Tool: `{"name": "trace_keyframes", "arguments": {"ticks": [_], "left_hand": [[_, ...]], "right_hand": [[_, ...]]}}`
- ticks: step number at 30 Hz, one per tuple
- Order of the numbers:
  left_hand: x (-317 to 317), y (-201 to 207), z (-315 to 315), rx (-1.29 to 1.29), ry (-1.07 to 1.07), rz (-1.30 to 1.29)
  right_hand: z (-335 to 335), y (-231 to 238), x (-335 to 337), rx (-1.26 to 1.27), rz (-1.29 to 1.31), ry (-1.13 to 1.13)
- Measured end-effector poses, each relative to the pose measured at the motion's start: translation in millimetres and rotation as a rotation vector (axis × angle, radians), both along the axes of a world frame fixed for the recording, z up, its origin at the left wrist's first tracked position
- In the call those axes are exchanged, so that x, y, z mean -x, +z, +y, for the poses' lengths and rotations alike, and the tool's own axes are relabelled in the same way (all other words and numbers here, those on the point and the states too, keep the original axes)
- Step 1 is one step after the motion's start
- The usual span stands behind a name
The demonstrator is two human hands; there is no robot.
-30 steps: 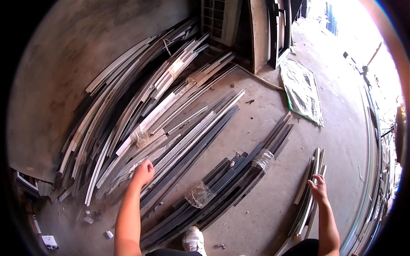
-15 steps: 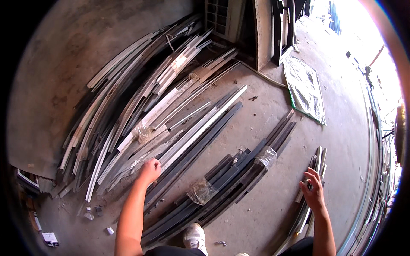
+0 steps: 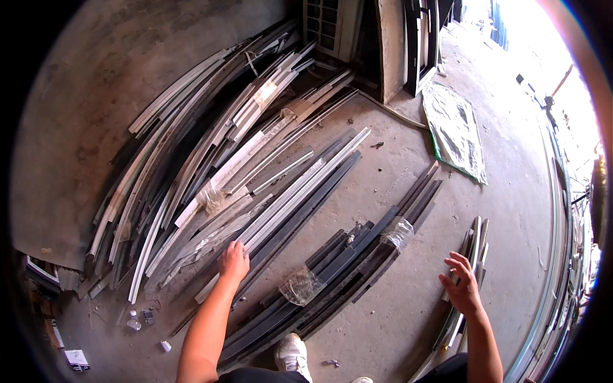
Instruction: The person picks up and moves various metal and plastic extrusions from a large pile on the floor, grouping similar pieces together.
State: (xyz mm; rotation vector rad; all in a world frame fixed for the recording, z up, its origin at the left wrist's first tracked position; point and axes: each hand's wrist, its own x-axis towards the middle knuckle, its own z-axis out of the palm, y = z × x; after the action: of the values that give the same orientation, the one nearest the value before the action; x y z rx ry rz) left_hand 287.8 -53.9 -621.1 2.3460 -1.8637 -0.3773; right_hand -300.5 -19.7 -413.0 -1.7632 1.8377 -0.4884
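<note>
My left hand (image 3: 234, 262) is closed round a long white profile bar (image 3: 306, 189), near its closer end. The bar lies slantwise over the floor, and grooves show along its face. Right beside it run several dark grey profile bars (image 3: 329, 186). My right hand (image 3: 461, 285) hovers with fingers apart and nothing in them. Close by it is a small bundle of light and dark bars (image 3: 476, 239) on the right. Between my hands lies a bundle of dark bars (image 3: 345, 258), wrapped with clear plastic film (image 3: 302, 287) in two places.
A big heap of mixed long bars (image 3: 191, 147) spreads over the left. Leaning frames (image 3: 396, 51) stand at the far side, near a silvery sheet (image 3: 454, 131) on the floor. My white shoe (image 3: 292, 354) is beside the dark bundle. A small bottle (image 3: 133, 321) lies lower left.
My left hand has moved slightly right and down. The white bar has turned, so its broad plain face now shows as narrow grooved lines. My right hand has shifted a little left.
</note>
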Motion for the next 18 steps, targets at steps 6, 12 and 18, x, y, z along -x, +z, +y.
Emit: {"name": "trace_keyframes", "arguments": {"ticks": [6,12,18], "left_hand": [[5,-6,-2,-0.044,0.005,-0.248],[-5,-2,-3,0.002,0.004,-0.169],[5,11,12,0.271,0.037,0.006]], "right_hand": [[2,2,0,-0.011,0.024,-0.010],[2,-5,1,-0.013,-0.010,0.010],[-1,-4,-8,-0.001,-0.035,0.050]]}}
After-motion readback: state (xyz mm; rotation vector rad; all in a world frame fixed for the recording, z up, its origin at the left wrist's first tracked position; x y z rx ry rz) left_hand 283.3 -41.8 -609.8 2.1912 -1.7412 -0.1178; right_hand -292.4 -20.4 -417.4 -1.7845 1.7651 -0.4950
